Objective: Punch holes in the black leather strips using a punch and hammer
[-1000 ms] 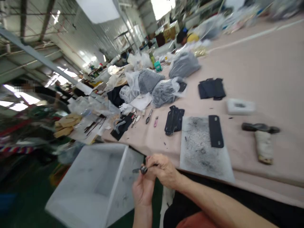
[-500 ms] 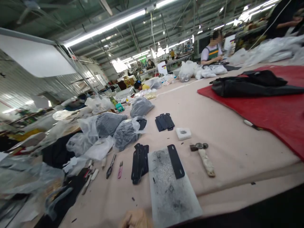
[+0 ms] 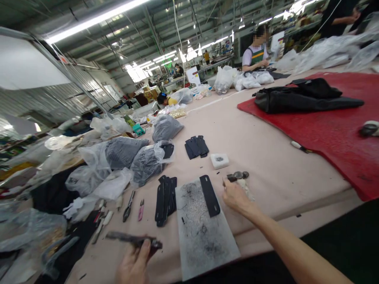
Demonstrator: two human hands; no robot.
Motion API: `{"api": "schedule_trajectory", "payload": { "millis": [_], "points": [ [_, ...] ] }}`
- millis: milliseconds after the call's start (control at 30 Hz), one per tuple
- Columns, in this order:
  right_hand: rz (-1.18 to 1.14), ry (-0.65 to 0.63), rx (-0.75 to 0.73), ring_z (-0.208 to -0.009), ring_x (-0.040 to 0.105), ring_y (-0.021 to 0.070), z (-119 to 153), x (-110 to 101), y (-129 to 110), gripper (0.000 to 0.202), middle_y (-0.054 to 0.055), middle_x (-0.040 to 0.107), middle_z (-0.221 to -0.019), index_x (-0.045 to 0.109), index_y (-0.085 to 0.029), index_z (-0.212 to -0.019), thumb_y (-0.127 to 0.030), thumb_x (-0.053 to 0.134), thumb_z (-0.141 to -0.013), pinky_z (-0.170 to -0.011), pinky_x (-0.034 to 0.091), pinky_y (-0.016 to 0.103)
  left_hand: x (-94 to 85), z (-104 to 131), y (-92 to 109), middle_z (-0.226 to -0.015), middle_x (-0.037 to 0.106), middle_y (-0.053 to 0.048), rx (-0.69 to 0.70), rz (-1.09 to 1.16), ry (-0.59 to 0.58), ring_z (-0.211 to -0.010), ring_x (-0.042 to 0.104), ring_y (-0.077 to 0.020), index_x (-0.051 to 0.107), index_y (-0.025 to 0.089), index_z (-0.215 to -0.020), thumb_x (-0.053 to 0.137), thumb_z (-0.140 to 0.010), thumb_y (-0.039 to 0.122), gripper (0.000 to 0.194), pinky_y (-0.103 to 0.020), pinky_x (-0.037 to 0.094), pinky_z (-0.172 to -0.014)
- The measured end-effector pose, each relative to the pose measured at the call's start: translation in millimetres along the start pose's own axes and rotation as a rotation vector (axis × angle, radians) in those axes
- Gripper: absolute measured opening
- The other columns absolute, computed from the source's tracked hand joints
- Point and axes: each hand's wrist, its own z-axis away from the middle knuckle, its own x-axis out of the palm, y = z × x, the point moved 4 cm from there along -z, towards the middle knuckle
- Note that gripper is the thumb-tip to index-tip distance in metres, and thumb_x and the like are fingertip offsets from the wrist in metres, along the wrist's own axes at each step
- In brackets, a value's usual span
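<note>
My left hand (image 3: 134,262), blurred, is closed around a dark metal punch (image 3: 133,238) held roughly level above the table's front. My right hand (image 3: 237,197) reaches in from the right, fingers loosely bent and holding nothing I can see. It is beside the hammer (image 3: 238,176), which lies flat with its handle partly hidden by the hand. Between my hands lies a pale, dark-smudged board (image 3: 195,244). One black slotted strip (image 3: 210,196) rests on its upper right; a pile of similar strips (image 3: 165,201) is left of it. Behind stands a white block (image 3: 219,161) with a dark mark.
Pink snips (image 3: 141,210) and dark pliers (image 3: 128,206) lie at the left. Bags of dark pieces (image 3: 149,163) line the left side. More black strips (image 3: 197,146) lie farther back. A black bag (image 3: 304,98) rests on a red mat (image 3: 325,130). A co-worker (image 3: 256,53) works beyond.
My left hand has come into fuller view with the punch in it. My right hand has entered from the right, up to the hammer. The view has shifted slightly.
</note>
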Motion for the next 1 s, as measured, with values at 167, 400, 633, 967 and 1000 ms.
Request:
{"api": "schedule_trajectory", "payload": {
  "millis": [167,400,633,967,1000],
  "points": [
    [0.048,-0.015,-0.027,-0.088,0.066,0.0264,-7.0,-15.0,15.1,0.017,0.019,0.069,-0.099,0.065,-0.012,-0.090,-0.025,0.055,-0.085,-0.071,0.043,0.033,114.3,7.8,30.1,-0.072,0.067,-0.002,-0.290,0.441,-0.584,-0.063,0.065,-0.0153,0.063,0.012,-0.093,0.085,-0.063,0.034,0.043,-0.028,0.055,-0.060],
    [-0.910,-0.411,0.067,-0.041,0.041,0.0071,-7.7,-17.5,-41.9,0.045,0.003,0.063,-0.067,0.066,-0.013,-0.077,-0.056,0.054,-0.083,-0.039,0.024,0.022,175.5,29.2,22.5,-0.070,0.063,-0.003,-0.541,0.552,-0.847,-0.058,0.062,-0.0129,0.064,0.010,-0.095,0.074,-0.075,0.027,0.028,-0.024,0.050,-0.054],
    [-0.824,-0.540,0.020,-0.038,0.030,0.0036,-11.2,10.2,-73.6,0.039,-0.008,0.041,-0.043,0.050,-0.017,-0.055,-0.046,0.069,-0.074,-0.036,0.018,0.019,179.6,42.6,13.8,-0.066,0.060,-0.001,-0.379,0.278,-0.867,-0.051,0.053,-0.0093,0.065,0.011,-0.083,0.074,-0.071,0.031,0.025,-0.020,0.043,-0.046],
    [-0.735,-0.075,0.005,-0.045,0.057,0.0128,-61.0,-24.2,-28.5,0.023,0.000,0.060,-0.053,0.056,-0.018,-0.073,-0.039,0.055,-0.081,-0.046,0.045,0.023,164.8,2.0,4.8,-0.081,0.068,-0.005,0.414,-0.275,-0.525,-0.078,0.064,-0.0213,0.070,0.019,-0.085,0.060,-0.086,0.038,0.021,-0.033,0.051,-0.073],
    [-0.677,0.083,-0.032,-0.048,0.058,0.0132,-73.1,-44.3,-24.0,0.023,0.000,0.061,-0.056,0.056,-0.018,-0.075,-0.040,0.055,-0.081,-0.048,0.046,0.023,163.6,-5.0,-3.3,-0.090,0.069,-0.008,0.513,-0.332,-0.462,-0.088,0.065,-0.0240,0.070,0.019,-0.090,0.058,-0.087,0.036,0.020,-0.037,0.052,-0.081]
  ]
}}
